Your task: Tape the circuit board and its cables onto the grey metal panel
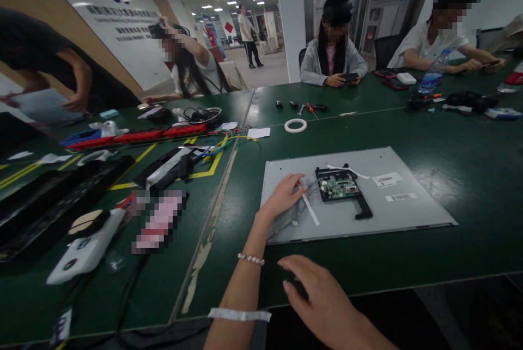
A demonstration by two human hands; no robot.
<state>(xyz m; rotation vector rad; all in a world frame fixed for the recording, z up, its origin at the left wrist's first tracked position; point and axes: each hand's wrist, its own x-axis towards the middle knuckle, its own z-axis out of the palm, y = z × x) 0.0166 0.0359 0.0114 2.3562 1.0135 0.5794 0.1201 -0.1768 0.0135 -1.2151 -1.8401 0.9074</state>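
Because the left hand is loosely curled beside the cables, its hold unclear, while the right hand is half-open and empty, a snag could strain the circuit board right of frame centre.

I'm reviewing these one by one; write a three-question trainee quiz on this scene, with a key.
1. Which of the wearer's hands reaches over the grey panel? A) left only B) right only C) both
2. True or false: the white tape roll lies off the panel, on the green table.
3. Fill in: the circuit board sits in a ____ frame.

Key: 1. A, the left hand. 2. True. 3. Black.
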